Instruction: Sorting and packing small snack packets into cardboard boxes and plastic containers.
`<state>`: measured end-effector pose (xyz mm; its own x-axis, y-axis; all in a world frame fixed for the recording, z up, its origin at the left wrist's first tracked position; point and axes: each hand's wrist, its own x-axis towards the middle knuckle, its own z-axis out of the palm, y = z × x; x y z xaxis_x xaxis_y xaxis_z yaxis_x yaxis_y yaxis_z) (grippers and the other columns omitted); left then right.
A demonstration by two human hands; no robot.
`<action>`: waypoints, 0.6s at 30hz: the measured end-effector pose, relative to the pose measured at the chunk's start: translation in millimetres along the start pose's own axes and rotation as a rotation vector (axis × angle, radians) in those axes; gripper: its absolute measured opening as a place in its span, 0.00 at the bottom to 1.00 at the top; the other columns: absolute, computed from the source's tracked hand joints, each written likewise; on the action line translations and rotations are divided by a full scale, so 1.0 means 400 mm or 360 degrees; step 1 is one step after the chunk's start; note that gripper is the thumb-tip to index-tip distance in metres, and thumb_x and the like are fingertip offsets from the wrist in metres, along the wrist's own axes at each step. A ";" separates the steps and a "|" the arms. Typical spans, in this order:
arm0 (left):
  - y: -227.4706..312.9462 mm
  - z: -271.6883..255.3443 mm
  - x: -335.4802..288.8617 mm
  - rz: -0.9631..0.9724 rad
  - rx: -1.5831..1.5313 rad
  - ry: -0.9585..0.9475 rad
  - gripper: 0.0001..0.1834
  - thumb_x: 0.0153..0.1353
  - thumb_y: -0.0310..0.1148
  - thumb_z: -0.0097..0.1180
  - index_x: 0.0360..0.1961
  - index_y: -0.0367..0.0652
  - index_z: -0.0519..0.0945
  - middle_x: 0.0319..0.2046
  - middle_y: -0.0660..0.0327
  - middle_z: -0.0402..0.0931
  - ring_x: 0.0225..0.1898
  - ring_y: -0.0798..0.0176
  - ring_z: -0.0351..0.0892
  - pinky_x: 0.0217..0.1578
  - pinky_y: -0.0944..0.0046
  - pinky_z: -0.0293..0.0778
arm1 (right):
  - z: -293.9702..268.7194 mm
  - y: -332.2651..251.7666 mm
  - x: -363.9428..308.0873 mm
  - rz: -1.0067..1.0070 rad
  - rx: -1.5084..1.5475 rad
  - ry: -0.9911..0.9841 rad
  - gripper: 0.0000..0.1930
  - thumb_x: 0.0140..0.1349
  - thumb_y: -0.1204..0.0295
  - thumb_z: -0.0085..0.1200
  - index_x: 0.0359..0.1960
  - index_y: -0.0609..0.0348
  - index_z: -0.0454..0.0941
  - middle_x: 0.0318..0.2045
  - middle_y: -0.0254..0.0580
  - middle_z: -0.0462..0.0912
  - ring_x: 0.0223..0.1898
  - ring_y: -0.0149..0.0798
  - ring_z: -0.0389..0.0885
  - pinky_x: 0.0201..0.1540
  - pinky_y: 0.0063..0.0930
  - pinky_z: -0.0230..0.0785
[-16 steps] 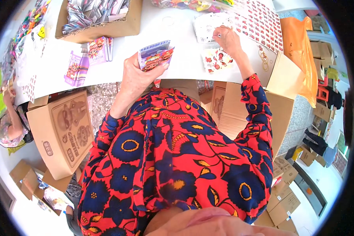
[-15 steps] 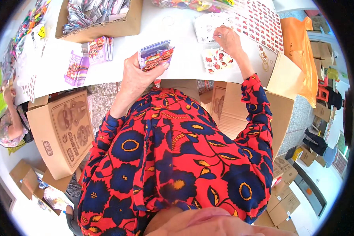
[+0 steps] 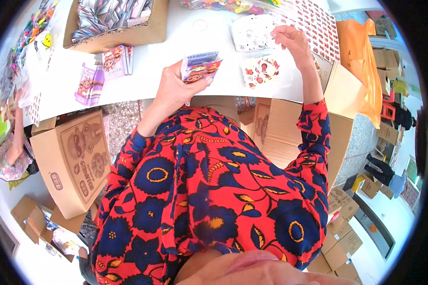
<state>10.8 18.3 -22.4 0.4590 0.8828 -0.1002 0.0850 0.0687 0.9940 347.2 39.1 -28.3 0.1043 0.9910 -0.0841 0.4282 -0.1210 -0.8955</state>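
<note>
A small purple and red printed packet (image 3: 202,71), its top gaping, is gripped by my left hand (image 3: 171,90) over the table's near edge. My right hand (image 3: 294,45) is raised at the right side of a stack of white sheets with small dark prints (image 3: 253,34). Its thumb and fingertips are pinched together; whatever they hold, if anything, is too small to make out. Closer to me lies a clear-wrapped stack of sheets with red cartoon stickers (image 3: 261,72). More purple packets (image 3: 90,85) stand at the left, with another group (image 3: 116,61) beside them.
A cardboard box (image 3: 123,38) full of flat packets stands at the far left. Bags of colourful small items (image 3: 233,4) lie at the back. Right are a large red-printed sheet (image 3: 314,28), an orange bag (image 3: 356,61) and an open carton (image 3: 345,95). Another person (image 3: 16,147) works at far left.
My right hand has moved right, toward the edge of the white sheet stack. My left hand, with the packet, has shifted slightly right. The person at far left has moved an arm.
</note>
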 end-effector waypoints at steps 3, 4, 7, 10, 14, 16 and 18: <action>-0.020 0.022 0.022 -0.0032 0.0060 -0.0087 0.19 0.50 0.30 0.64 0.44 0.35 0.79 0.33 0.59 0.82 0.34 0.73 0.77 0.38 0.70 0.74 | 0.019 -0.108 -0.046 -0.0083 0.0207 -0.0143 0.05 0.56 0.71 0.59 0.32 0.55 0.80 0.25 0.25 0.78 0.26 0.18 0.71 0.27 0.14 0.58; -0.029 0.028 0.030 -0.0018 0.0086 -0.0149 0.19 0.50 0.30 0.64 0.44 0.36 0.79 0.33 0.59 0.82 0.33 0.73 0.78 0.38 0.69 0.74 | 0.033 -0.146 -0.064 -0.0124 0.0222 -0.0220 0.03 0.56 0.72 0.59 0.31 0.56 0.79 0.25 0.25 0.77 0.25 0.19 0.71 0.27 0.14 0.59; -0.030 0.050 0.042 0.0008 0.0197 -0.0191 0.19 0.49 0.31 0.64 0.43 0.39 0.79 0.31 0.57 0.82 0.30 0.69 0.79 0.37 0.67 0.75 | 0.084 -0.226 -0.106 -0.0276 0.0064 -0.0275 0.01 0.56 0.76 0.58 0.29 0.58 0.79 0.25 0.26 0.78 0.24 0.19 0.71 0.25 0.14 0.60; -0.032 0.066 0.046 0.0035 0.0266 -0.0237 0.18 0.49 0.32 0.65 0.43 0.40 0.79 0.30 0.56 0.82 0.30 0.66 0.80 0.36 0.66 0.75 | 0.121 -0.268 -0.133 -0.0370 -0.0243 -0.0335 0.01 0.55 0.79 0.57 0.29 0.61 0.78 0.25 0.29 0.79 0.24 0.20 0.72 0.24 0.14 0.62; -0.032 0.072 0.042 0.0095 0.0310 -0.0243 0.18 0.49 0.32 0.65 0.42 0.40 0.80 0.30 0.56 0.82 0.30 0.63 0.81 0.36 0.64 0.75 | 0.153 -0.263 -0.139 -0.0977 -0.0626 -0.0189 0.02 0.54 0.78 0.59 0.30 0.60 0.79 0.28 0.31 0.80 0.26 0.23 0.74 0.24 0.17 0.64; -0.015 0.066 0.036 -0.0013 0.0331 -0.0251 0.18 0.49 0.32 0.65 0.42 0.40 0.79 0.30 0.56 0.82 0.30 0.63 0.81 0.36 0.64 0.75 | 0.145 -0.272 -0.139 -0.0955 -0.0609 -0.0272 0.02 0.55 0.77 0.58 0.31 0.60 0.79 0.30 0.33 0.81 0.26 0.24 0.75 0.25 0.19 0.65; -0.021 0.057 0.033 -0.0119 0.0349 -0.0245 0.18 0.49 0.33 0.65 0.42 0.40 0.79 0.30 0.55 0.82 0.30 0.63 0.81 0.36 0.64 0.75 | 0.127 -0.262 -0.127 -0.0644 -0.0252 -0.0246 0.04 0.57 0.76 0.56 0.33 0.60 0.80 0.29 0.34 0.81 0.26 0.25 0.75 0.27 0.19 0.66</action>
<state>36.1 18.7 -33.2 0.5720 0.7967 -0.1953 0.3057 0.0139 0.9520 251.4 4.4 47.7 -0.2297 0.9558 0.1838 0.5400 0.2822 -0.7929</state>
